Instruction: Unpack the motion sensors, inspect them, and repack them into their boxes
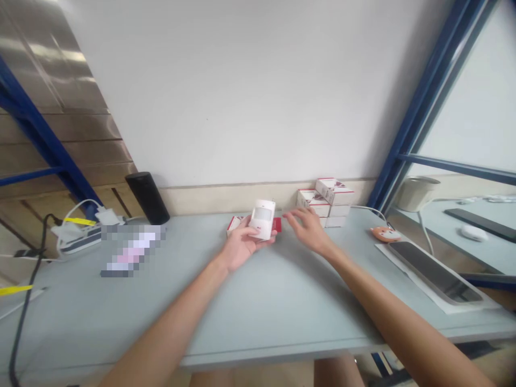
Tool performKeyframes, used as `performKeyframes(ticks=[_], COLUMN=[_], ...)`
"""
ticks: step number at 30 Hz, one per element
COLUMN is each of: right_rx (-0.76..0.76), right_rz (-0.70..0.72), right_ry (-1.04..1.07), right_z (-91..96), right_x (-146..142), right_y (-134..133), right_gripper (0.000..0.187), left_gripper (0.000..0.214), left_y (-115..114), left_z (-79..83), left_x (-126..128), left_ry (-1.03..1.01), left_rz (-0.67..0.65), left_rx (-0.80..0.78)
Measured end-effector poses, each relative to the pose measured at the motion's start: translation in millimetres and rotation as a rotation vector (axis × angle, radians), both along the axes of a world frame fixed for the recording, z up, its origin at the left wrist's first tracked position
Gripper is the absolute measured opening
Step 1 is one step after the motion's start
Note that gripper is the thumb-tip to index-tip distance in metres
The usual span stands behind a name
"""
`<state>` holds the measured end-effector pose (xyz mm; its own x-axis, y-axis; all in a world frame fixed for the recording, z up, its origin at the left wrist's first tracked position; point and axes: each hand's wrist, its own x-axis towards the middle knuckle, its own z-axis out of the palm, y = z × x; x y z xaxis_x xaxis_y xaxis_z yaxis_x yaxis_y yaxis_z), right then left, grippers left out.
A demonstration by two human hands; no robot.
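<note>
A white motion sensor with a grey curved window is held upright in my left hand, the thumb across its lower front. Behind the sensor, a red and white box lies on the table, mostly hidden by the hand and sensor. My right hand hovers to the right of the sensor, apart from it. Its fingers are stretched toward the sensor and slightly bent, with nothing seen in them. Just beyond that hand stands a stack of small white boxes with red edges.
On the grey-blue table, a black cylinder stands at the back left beside a power strip with cables. A blurred-out item lies nearer. To the right are an orange animal-faced object and a dark flat slab.
</note>
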<state>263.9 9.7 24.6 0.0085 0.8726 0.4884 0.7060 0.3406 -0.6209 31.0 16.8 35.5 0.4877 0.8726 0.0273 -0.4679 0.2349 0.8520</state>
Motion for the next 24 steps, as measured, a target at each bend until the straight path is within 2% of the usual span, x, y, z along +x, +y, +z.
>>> performKeyframes(ticks=[4,7,12,17,24], right_rx=[-0.174,-0.257,-0.303,-0.329,-0.355], right_rz=[0.173,0.203,0.235,0.249,0.169], right_ry=[0.463,0.672,0.801,0.909,0.888], right_z=[10.8,9.4,5.4,9.5,5.8], right_x=[-12,-17,-21,-23,-20], right_y=[-8,-11,-13,-13,-9], right_gripper=[0.058,0.053,0.038,0.039,0.037], left_gripper=[0.067,0.066,0.051,0.05,0.052], left_y=[-5,-7,-3,0,4], left_z=[-1.2,-1.2,-3.3,-8.2,-17.0], left_x=[3,5,6,7,5], left_ry=[0.064,0.066,0.022,0.081,0.133], left_rz=[-0.071,-0.105,-0.233,-0.211,-0.298], left_rx=[0.058,0.073,0.06,0.051,0.053])
